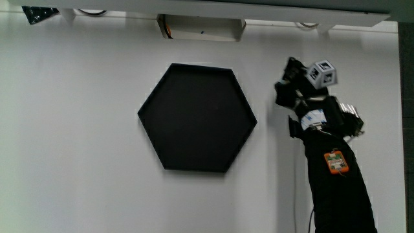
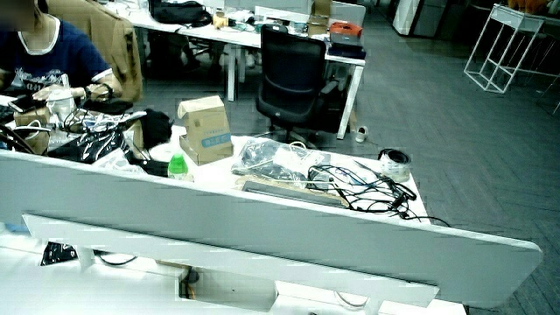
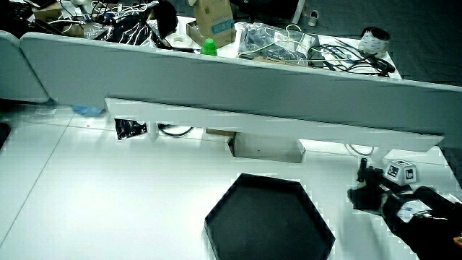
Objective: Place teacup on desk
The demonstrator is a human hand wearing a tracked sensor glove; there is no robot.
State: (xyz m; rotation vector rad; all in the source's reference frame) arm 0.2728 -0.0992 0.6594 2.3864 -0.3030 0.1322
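Note:
No teacup shows in any view. The gloved hand [image 1: 288,81] hovers low over the white table [image 1: 77,142], beside the black hexagonal tray [image 1: 197,116]. Its fingers are loosely spread and hold nothing. The patterned cube [image 1: 322,73] sits on the back of the hand, and the black-sleeved forearm [image 1: 336,188] runs back toward the person. In a side view the hand [image 3: 363,186] is again beside the tray [image 3: 267,224], which is empty, with the cube [image 3: 401,172] above it. A side view looking over the partition [image 2: 262,219] shows neither hand nor tray.
A low grey partition [image 3: 238,83] closes the table's edge farthest from the person. A white cable box [image 1: 200,27] sits under it, in line with the tray. A small black object [image 3: 130,128] lies near the partition's foot. Cluttered desks stand past the partition.

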